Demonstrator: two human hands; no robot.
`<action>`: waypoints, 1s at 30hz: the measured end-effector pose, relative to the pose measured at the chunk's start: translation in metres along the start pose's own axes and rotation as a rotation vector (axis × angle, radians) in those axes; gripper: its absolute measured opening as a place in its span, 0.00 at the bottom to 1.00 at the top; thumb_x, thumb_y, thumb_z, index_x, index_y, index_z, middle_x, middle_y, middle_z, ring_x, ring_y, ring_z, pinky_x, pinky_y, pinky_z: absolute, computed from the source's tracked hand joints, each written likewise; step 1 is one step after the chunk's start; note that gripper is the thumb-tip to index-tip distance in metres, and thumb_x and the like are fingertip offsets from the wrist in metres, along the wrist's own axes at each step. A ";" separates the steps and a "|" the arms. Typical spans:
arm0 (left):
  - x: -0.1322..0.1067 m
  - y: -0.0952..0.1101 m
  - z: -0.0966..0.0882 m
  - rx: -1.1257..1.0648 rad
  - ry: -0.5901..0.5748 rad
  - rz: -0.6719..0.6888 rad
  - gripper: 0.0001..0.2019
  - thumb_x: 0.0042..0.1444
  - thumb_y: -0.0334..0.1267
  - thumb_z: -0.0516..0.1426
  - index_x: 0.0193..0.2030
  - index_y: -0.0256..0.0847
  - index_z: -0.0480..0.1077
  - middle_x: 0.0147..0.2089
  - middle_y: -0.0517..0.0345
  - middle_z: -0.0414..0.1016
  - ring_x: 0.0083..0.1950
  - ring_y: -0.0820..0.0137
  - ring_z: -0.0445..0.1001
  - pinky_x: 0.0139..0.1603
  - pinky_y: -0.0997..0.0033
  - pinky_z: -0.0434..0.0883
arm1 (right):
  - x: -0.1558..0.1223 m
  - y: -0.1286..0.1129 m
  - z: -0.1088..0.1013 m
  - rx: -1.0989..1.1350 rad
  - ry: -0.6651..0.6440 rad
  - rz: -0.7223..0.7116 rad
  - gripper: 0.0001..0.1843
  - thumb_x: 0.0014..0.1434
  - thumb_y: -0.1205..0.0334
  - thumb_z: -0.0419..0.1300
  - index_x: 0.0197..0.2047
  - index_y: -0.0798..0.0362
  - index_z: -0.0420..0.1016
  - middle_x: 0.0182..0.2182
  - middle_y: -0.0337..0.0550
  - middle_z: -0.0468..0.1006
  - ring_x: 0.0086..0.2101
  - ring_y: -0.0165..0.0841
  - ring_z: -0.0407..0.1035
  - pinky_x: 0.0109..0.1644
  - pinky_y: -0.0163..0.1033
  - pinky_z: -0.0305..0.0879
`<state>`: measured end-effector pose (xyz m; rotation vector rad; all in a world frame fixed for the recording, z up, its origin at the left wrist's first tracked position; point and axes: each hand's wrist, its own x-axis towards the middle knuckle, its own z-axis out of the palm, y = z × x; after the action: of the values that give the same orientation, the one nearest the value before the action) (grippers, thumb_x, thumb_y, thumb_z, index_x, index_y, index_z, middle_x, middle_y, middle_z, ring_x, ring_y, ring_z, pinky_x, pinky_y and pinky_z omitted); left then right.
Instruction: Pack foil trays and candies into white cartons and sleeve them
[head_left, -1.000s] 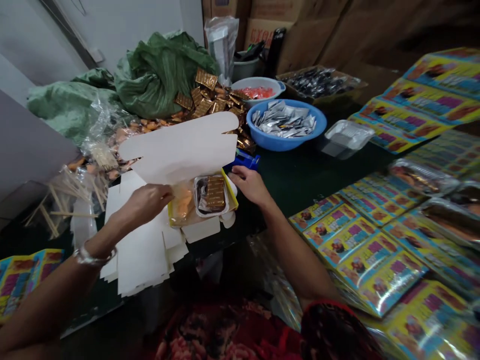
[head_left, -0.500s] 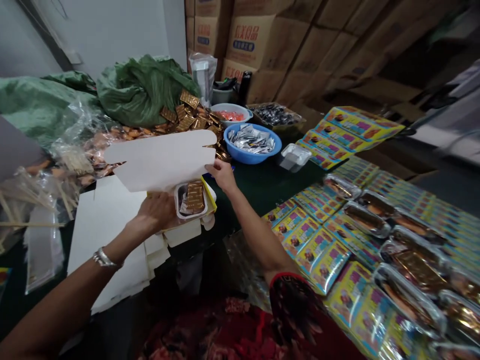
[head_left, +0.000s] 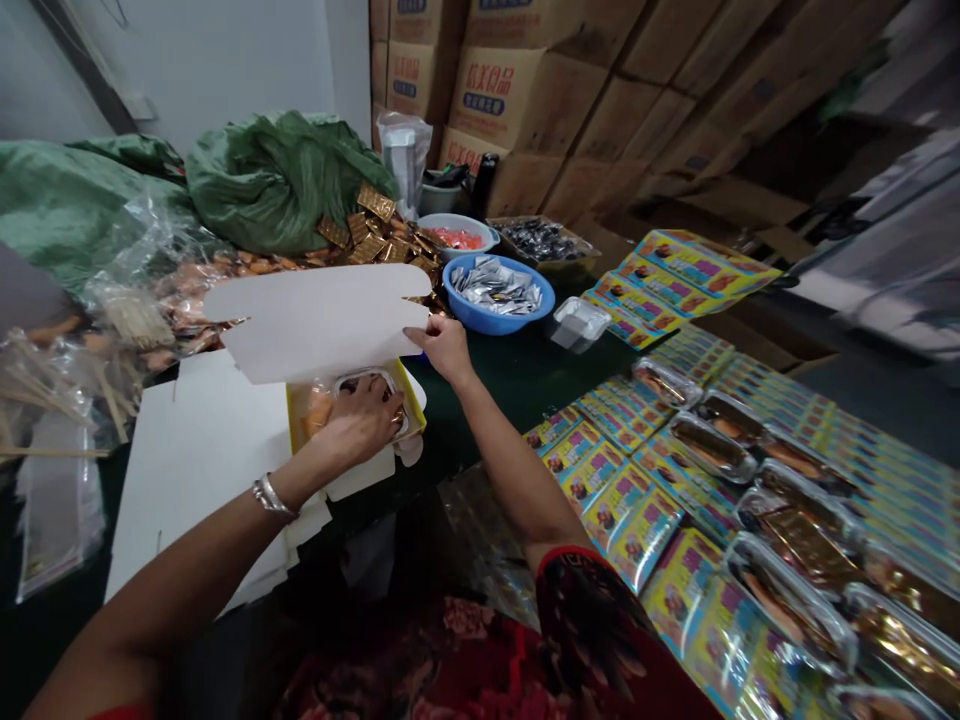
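Observation:
A small yellow-edged carton (head_left: 297,398) stands on a stack of flat white card (head_left: 202,440), its white lid (head_left: 315,315) raised at the back. Inside it, an orange-brown wrapped piece (head_left: 318,405) lies on the left and a foil tray (head_left: 402,385) on the right. Over the tray lies my left hand (head_left: 364,415), fingers spread and touching what is in it; the hand hides most of the contents. My right hand (head_left: 442,348) pinches the right end of the lid between thumb and fingers.
Behind are a blue basin (head_left: 499,310) of silver sachets, gold packets (head_left: 371,240) and a green sack (head_left: 277,180). Printed yellow-and-blue packs (head_left: 630,520) with filled foil trays (head_left: 712,445) cover the right side. A clear-topped tray stack (head_left: 580,324) stands beyond my right hand.
My left hand has moved right from the carton's left side onto the foil tray, uncovering the orange-brown piece. My right hand still holds the lid.

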<state>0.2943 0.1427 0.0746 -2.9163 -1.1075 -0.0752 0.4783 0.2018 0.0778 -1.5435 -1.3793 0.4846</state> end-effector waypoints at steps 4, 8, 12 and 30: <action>-0.008 0.013 -0.012 0.028 -0.035 -0.072 0.19 0.64 0.39 0.50 0.60 0.37 0.68 0.60 0.36 0.67 0.60 0.44 0.65 0.51 0.44 0.70 | -0.008 -0.015 -0.009 -0.142 -0.073 -0.021 0.12 0.52 0.58 0.63 0.22 0.54 0.70 0.19 0.34 0.66 0.25 0.28 0.60 0.30 0.35 0.55; -0.051 -0.016 -0.026 -0.240 0.259 -0.144 0.19 0.62 0.43 0.55 0.59 0.43 0.68 0.62 0.46 0.69 0.62 0.52 0.66 0.60 0.47 0.67 | -0.012 -0.019 -0.022 -0.181 -0.146 -0.049 0.08 0.53 0.61 0.62 0.32 0.57 0.80 0.23 0.37 0.73 0.28 0.32 0.67 0.32 0.35 0.59; -0.100 -0.101 -0.032 -0.571 0.637 -0.791 0.21 0.56 0.48 0.60 0.55 0.46 0.69 0.57 0.52 0.71 0.52 0.53 0.72 0.48 0.51 0.73 | -0.009 -0.018 -0.032 -0.196 -0.214 -0.116 0.09 0.54 0.59 0.63 0.31 0.56 0.81 0.26 0.39 0.76 0.31 0.33 0.70 0.36 0.37 0.62; -0.083 -0.077 -0.027 -0.401 0.406 -0.628 0.13 0.56 0.35 0.51 0.44 0.40 0.74 0.32 0.55 0.75 0.36 0.63 0.74 0.44 0.63 0.70 | -0.038 -0.034 -0.010 0.019 -0.306 0.023 0.12 0.54 0.68 0.52 0.39 0.57 0.74 0.19 0.42 0.74 0.20 0.36 0.71 0.25 0.40 0.70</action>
<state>0.1805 0.1440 0.0974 -2.5052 -2.0339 -0.9410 0.4581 0.1595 0.0992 -1.5160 -1.5827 0.7706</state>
